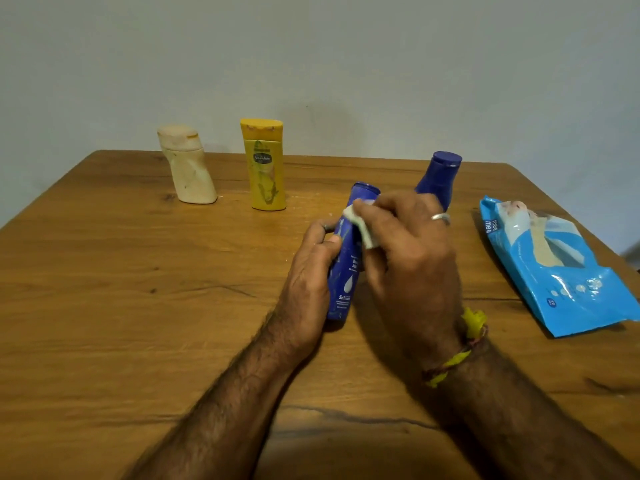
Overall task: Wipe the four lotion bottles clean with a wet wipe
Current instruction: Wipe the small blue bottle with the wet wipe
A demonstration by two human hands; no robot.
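Left grip [311,268] clasps blue bottle [343,271] — right grip [408,251] pinches wet wipe [363,230] against it.

Right hand [408,251] hides far blue bottle [441,174] base.

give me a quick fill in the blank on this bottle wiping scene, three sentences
1. The left hand grips a ____ bottle.
2. The right hand presses the wet wipe near that bottle's ____.
3. The wipes pack lies on the table, to the ____ of the hands.

Missing words: blue; cap; right
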